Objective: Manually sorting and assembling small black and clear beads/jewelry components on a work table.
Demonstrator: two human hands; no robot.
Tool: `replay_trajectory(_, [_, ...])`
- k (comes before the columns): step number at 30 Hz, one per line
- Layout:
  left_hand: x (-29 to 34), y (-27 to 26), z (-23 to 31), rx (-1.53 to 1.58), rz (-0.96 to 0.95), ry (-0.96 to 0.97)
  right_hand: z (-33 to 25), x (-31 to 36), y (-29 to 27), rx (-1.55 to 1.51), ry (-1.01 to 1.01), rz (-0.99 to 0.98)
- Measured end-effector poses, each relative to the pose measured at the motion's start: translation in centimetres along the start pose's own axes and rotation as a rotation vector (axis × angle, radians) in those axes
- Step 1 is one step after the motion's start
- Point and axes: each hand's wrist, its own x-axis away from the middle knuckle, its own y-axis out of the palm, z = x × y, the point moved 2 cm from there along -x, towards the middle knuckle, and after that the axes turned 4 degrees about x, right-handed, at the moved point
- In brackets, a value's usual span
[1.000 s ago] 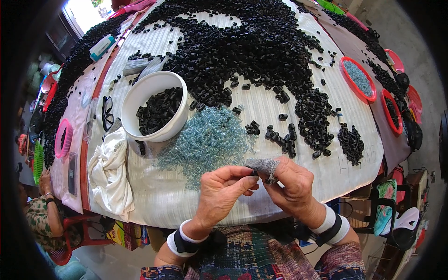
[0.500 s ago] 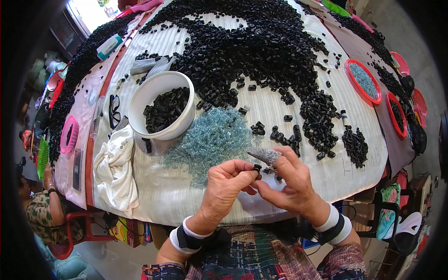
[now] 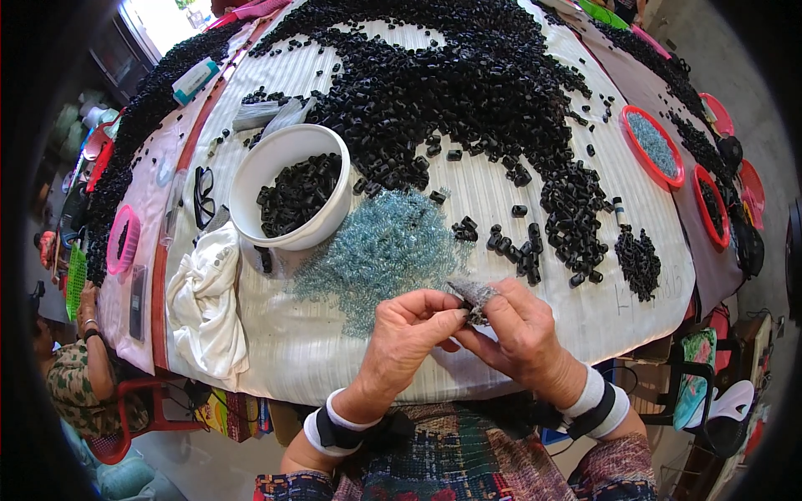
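My right hand pinches a small grey clump of metal springs above the near edge of the white striped table cover. My left hand meets it from the left, its fingertips closed on the same clump. Just beyond the hands lies a loose pile of pale blue-grey springs. A white bowl half full of small black plastic pieces stands to the left of that pile. A wide heap of black pieces covers the far half of the table.
A crumpled white cloth lies at the near left, black glasses beside the bowl. Red-rimmed trays sit at the right edge. Another seated person is at the left. A pink basket stands there.
Both hands have stayed together on the spring clump, shifting slightly as the fingers work it. The view has moved a little.
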Motion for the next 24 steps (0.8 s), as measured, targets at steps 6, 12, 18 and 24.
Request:
replay_trajectory(6, [-0.1, 0.0, 0.3, -0.033, -0.025, -0.025, 0.3, 0.0, -0.2, 0.011, -0.057, -0.002])
replay_trajectory(12, [0.6, -0.9, 0.1, -0.006, -0.024, -0.092, -0.5, 0.6, 0.4, -0.087, -0.027, -0.023])
replay_trajectory(18, [0.9, -1.3, 0.8, 0.040, -0.072, -0.135, -0.4, 0.0, -0.2, -0.182, 0.044, -0.117])
replay_trajectory(24, [-0.2, -3.4, 5.6, 0.121, 0.043, 0.177, 5.9, 0.3, -3.7, 0.033, 0.335, 0.032])
